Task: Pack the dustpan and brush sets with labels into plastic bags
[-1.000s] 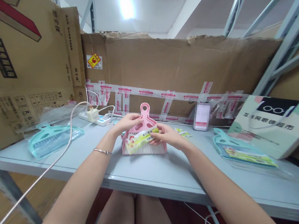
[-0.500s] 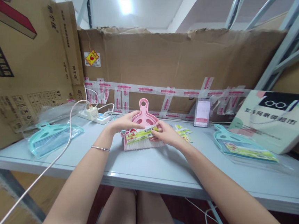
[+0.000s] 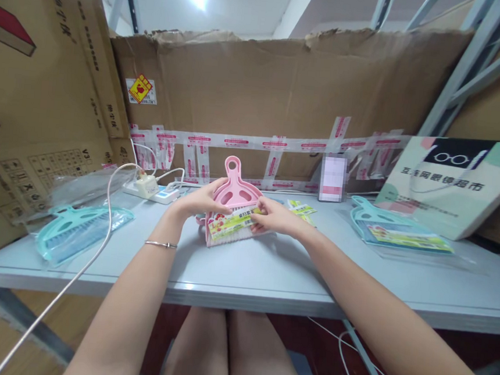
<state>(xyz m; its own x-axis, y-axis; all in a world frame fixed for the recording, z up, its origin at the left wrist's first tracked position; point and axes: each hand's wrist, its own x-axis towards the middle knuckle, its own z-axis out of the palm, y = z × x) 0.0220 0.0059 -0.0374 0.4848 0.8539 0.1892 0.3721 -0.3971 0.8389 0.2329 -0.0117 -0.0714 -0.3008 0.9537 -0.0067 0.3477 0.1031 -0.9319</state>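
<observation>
A pink dustpan and brush set (image 3: 237, 189) with pale bristles stands tilted at the middle of the table, its handle pointing up. My left hand (image 3: 203, 200) is closed around the set's left edge. Across the bristles lies a yellow-green printed label card (image 3: 231, 223). My right hand (image 3: 274, 216) pinches the card's right end, close to the set's right edge. Behind my right hand lie more label cards (image 3: 301, 208), partly hidden by it.
Bagged teal dustpan sets lie at the left (image 3: 82, 231) and right (image 3: 397, 227). A white cable (image 3: 108, 216) runs from a power strip (image 3: 168, 195) over the table's front edge. A phone (image 3: 333, 178) leans at the back beside a paper bag (image 3: 446, 187); cardboard (image 3: 250, 88) walls the rear.
The whole view has shifted slightly, so things sit a little higher and further left. The pink set leans back a bit more; both hands keep their hold, and the card lies flatter against the bristles.
</observation>
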